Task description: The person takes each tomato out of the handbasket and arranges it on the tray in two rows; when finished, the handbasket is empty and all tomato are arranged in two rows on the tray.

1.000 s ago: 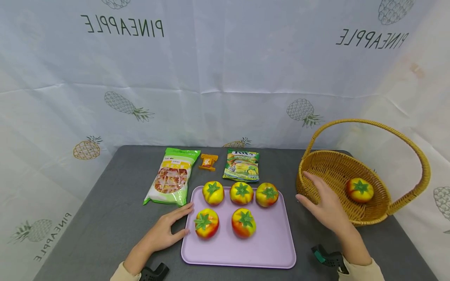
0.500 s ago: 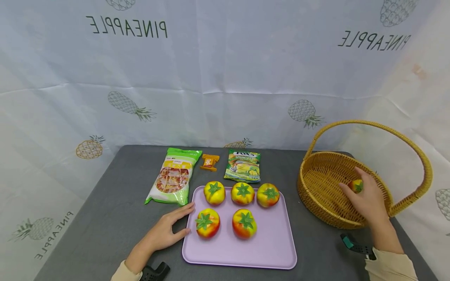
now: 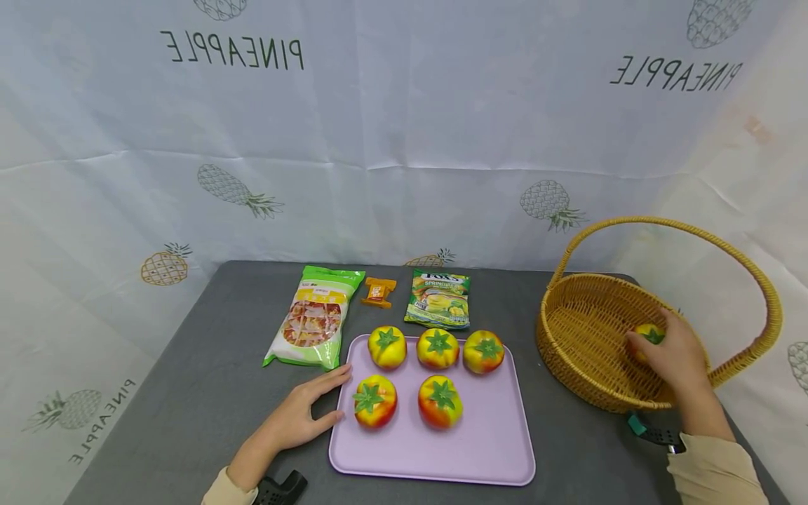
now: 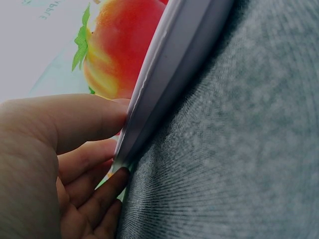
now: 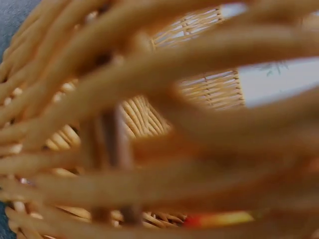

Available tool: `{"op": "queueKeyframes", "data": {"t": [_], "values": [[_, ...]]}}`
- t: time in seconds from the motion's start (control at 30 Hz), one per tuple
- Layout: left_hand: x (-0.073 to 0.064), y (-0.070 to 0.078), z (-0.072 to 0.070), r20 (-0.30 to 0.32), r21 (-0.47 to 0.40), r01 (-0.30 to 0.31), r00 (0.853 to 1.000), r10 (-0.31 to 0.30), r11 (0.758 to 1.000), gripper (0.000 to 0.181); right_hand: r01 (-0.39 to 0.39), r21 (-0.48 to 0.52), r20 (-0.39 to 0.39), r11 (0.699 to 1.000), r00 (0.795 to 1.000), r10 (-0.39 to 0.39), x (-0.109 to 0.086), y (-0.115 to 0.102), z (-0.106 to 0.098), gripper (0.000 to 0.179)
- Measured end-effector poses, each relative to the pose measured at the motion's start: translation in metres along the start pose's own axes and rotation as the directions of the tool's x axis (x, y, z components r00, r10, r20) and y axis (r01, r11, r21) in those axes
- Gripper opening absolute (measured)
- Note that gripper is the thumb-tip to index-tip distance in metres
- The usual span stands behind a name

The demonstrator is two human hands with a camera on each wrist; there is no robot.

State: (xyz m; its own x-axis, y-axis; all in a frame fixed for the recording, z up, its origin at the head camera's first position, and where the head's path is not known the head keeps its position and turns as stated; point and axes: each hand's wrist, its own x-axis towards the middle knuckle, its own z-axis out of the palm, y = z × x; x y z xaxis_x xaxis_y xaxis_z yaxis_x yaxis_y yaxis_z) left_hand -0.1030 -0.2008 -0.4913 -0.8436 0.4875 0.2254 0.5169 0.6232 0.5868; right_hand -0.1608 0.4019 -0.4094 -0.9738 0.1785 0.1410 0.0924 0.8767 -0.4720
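Note:
At the right, my right hand (image 3: pixel 682 358) reaches over the rim into a wicker basket (image 3: pixel 577 379). Its thumb and fingers lie round a red-and-yellow toy persimmon (image 3: pixel 649 332) with a green leafy top, partly hidden by the hand. The right wrist view is mostly blurred basket weave (image 5: pixel 149 179), with a bit of red and yellow low in it. My left hand (image 3: pixel 295 419) rests at the left edge of a lilac tray (image 3: pixel 480 442). In the left wrist view, its thumb (image 4: pixel 94 117) touches the tray rim (image 4: pixel 164 64). Several similar persimmons (image 3: pixel 440 402) sit on the tray.
Behind the tray lie a green-and-white snack bag (image 3: pixel 313 319), a small orange packet (image 3: pixel 378 292) and a green FOX'S bag (image 3: pixel 438 300). The basket's tall handle (image 3: pixel 663 221) arches over its opening. A white pineapple-print cloth (image 3: pixel 379 126) hangs behind the dark table.
My right hand has moved right, from the basket's left rim into the basket, and its fingers have closed round the persimmon there. The left hand stays at the tray edge.

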Motion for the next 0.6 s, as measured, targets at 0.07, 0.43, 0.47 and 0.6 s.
{"op": "queueKeyframes", "data": {"t": [0.07,0.43,0.47,0.6], "values": [[0.0,0.0004,0.0001,-0.002,0.002,-0.003,1.0,0.003,1.0,0.056,-0.008,-0.023,0.005,1.0,1.0,0.008,0.0008,0.0018,-0.0006,0.08],[0.0005,0.0003,0.0002,-0.011,0.014,-0.009,1.0,0.009,1.0,0.056,-0.046,-0.091,0.099,0.995,0.994,0.055,0.0071,0.0098,0.0063,0.083],[0.0005,0.0,0.0002,-0.012,0.015,-0.014,1.0,0.014,1.0,0.056,-0.046,-0.098,0.104,0.994,0.993,0.056,0.0076,0.0098,0.0067,0.082],[0.0008,-0.001,0.0003,-0.013,0.017,-0.022,1.0,0.023,1.0,0.056,-0.044,-0.112,0.122,0.993,0.991,0.058,0.0077,0.0088,0.0076,0.08]]}}
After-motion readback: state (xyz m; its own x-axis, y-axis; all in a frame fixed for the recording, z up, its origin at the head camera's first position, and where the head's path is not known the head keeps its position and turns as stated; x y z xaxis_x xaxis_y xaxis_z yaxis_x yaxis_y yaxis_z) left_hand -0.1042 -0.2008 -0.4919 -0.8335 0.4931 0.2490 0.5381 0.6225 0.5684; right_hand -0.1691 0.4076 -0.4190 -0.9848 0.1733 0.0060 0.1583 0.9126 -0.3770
